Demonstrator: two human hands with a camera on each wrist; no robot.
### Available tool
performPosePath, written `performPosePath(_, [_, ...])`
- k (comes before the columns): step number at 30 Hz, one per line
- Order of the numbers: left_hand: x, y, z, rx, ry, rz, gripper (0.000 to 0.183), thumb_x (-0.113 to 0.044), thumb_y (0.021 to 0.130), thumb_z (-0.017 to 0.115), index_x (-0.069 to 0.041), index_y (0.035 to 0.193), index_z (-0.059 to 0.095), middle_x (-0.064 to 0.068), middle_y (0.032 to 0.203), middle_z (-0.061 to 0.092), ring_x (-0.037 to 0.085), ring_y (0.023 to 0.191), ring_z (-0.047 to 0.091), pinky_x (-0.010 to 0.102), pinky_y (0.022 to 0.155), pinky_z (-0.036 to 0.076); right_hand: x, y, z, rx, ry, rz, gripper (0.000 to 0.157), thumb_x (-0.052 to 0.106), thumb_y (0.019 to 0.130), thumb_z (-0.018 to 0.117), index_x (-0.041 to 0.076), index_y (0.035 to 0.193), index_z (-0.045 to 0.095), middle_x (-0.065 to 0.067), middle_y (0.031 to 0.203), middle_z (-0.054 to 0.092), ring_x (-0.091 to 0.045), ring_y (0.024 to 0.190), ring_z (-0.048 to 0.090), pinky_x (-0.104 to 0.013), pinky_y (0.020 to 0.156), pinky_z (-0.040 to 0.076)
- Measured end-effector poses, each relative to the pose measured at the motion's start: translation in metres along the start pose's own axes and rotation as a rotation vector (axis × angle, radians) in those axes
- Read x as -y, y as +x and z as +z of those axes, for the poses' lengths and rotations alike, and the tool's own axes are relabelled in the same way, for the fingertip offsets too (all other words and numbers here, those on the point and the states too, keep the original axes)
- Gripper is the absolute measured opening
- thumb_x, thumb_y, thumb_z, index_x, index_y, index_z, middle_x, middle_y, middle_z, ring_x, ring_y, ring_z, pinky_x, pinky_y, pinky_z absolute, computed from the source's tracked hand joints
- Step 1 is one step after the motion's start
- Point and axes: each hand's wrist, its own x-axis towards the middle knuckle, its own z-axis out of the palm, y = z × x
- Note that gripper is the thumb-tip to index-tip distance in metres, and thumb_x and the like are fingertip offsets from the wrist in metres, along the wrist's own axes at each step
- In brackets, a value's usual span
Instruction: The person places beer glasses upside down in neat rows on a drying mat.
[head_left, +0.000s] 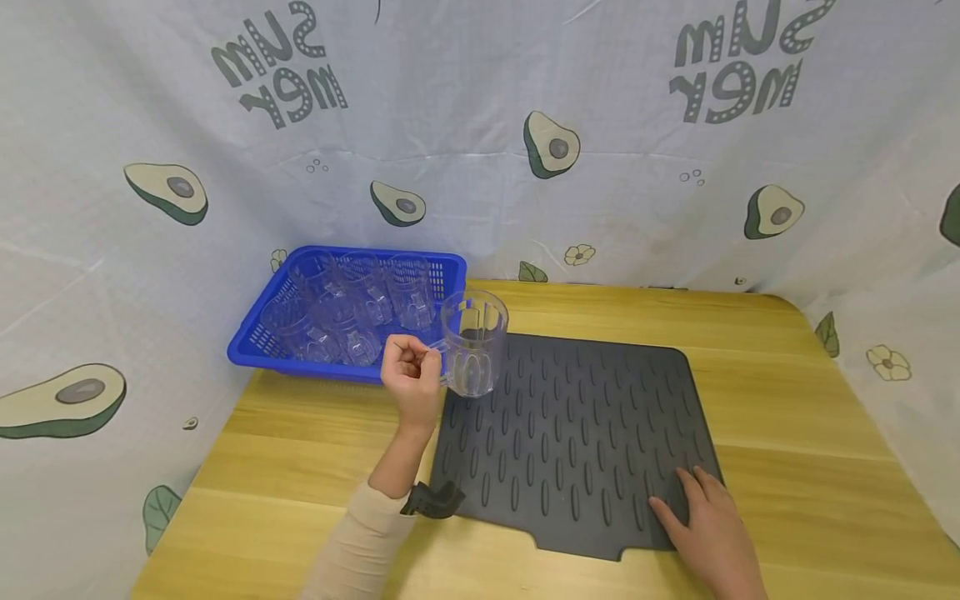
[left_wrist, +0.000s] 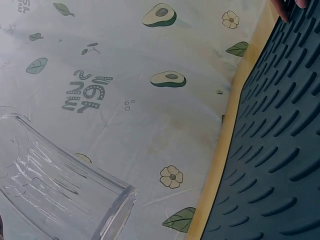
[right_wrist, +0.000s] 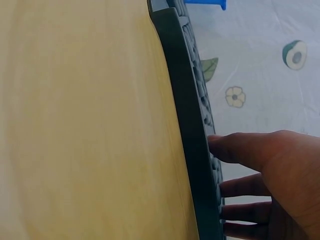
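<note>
My left hand [head_left: 414, 377] grips the handle of a clear plastic mug [head_left: 474, 354], raised above the left part of a dark grey ridged mat [head_left: 570, 433]. In the left wrist view the same mug [left_wrist: 65, 185] lies across the lower left corner, its rim toward the mat, and hardly any of the hand shows. My right hand [head_left: 708, 529] rests on the near right corner of the mat with its fingers spread. The right wrist view shows the thumb and fingers of that hand [right_wrist: 280, 175] touching the mat's ridged top.
A blue plastic basket [head_left: 258, 354] at the back left holds several clear mugs [head_left: 360, 287]. Beneath everything is a wooden table [head_left: 787, 400]. A white cloth [head_left: 480, 75] printed with avocados hangs behind and at both sides.
</note>
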Motion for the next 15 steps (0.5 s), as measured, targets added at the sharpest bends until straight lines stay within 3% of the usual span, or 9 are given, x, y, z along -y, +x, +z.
performPosePath(15, [0.002, -0.015, 0.014, 0.054, -0.045, -0.058, 0.013, 0.009, 0.074, 0.046, 0.016, 0.076, 0.036, -0.010, 0.069, 0.051, -0.002, 0.054, 0.043, 0.012, 0.047, 0.034, -0.001, 0.000, 0.000, 0.001, 0.009, 0.005, 0.077, 0.043, 0.094, 0.061, -0.019, 0.132, 0.040, -0.046, 0.137, 0.027, -0.062, 0.125, 0.026, -0.069, 0.101, 0.026])
